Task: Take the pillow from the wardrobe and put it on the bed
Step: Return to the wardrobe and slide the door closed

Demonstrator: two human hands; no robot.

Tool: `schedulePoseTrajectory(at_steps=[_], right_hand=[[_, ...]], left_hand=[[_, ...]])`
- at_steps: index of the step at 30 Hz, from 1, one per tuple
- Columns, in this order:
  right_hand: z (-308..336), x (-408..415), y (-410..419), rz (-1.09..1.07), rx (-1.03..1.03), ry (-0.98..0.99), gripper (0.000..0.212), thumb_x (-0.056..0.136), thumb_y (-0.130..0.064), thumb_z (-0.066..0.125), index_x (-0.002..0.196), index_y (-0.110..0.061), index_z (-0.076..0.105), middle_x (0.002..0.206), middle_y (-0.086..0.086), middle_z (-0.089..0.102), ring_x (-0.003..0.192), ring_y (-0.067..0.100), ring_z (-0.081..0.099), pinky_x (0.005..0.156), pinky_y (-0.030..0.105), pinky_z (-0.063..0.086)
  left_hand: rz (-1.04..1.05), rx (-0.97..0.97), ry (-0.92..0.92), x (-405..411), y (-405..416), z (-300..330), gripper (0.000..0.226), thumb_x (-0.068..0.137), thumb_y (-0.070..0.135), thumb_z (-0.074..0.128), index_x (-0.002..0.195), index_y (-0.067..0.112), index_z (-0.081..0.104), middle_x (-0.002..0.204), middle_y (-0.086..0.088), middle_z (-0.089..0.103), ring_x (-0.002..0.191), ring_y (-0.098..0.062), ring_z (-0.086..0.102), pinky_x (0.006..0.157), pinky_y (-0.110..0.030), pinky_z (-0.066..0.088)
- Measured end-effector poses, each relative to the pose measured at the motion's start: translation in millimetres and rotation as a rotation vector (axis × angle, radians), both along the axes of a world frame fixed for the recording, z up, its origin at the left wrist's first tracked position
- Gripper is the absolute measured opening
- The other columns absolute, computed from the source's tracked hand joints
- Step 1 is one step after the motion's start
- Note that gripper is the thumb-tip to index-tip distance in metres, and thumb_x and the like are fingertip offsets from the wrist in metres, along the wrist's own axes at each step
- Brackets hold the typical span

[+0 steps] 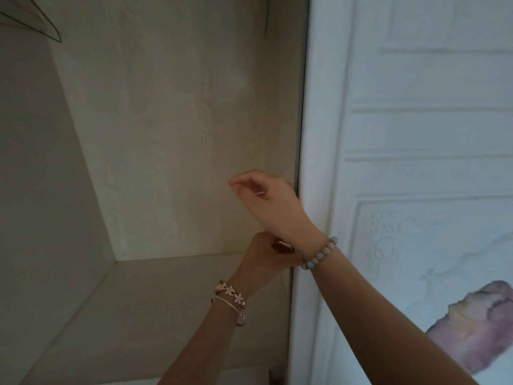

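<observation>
Two hands reach into the wardrobe (172, 134): right hand (273, 202) loosely curled, empty; left hand (266, 259) closed (contents unclear); one hanger (41, 22).

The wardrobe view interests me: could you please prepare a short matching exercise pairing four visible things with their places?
Things:
1. wire hanger
2. beaded bracelet
3. flower bracelet
4. wardrobe door

Places:
A. left wrist
B. right side of view
C. top left corner
D. right wrist

Pairs: 1-C, 2-D, 3-A, 4-B
</observation>
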State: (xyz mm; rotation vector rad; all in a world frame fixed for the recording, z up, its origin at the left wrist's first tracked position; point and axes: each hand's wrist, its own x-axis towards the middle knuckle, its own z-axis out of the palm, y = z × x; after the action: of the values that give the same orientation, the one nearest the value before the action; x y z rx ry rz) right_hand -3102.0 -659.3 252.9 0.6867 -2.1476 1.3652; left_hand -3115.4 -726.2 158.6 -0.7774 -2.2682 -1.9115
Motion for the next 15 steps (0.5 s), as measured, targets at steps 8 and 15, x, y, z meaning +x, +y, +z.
schedulePoseTrajectory(at_steps=[8,15], right_hand=[[7.0,11.2,-19.0,0.223,-0.072,-0.100,0.020,0.095,-0.014,0.064,0.091,-0.031,0.074,0.089,-0.004,0.077,0.091,0.014,0.073,0.093,0.041,0.056],[3.5,26.2,-50.5,0.191,0.029,0.364,0.015,0.089,0.000,0.066,0.098,-0.006,0.076,0.090,-0.001,0.074,0.088,0.009,0.069,0.082,0.019,0.055]], left_hand=[[0.048,-0.022,-0.018,6.5,-34.5,2.2,0.063,0.059,0.039,0.084,0.104,-0.004,0.072,0.101,-0.023,0.075,0.093,-0.036,0.071,0.088,-0.056,0.055],[0.141,0.078,-0.106,23.8,-91.1,-0.6,0.045,0.062,0.036,0.086,0.091,0.005,0.073,0.082,-0.011,0.065,0.082,-0.022,0.053,0.076,-0.040,0.047]])
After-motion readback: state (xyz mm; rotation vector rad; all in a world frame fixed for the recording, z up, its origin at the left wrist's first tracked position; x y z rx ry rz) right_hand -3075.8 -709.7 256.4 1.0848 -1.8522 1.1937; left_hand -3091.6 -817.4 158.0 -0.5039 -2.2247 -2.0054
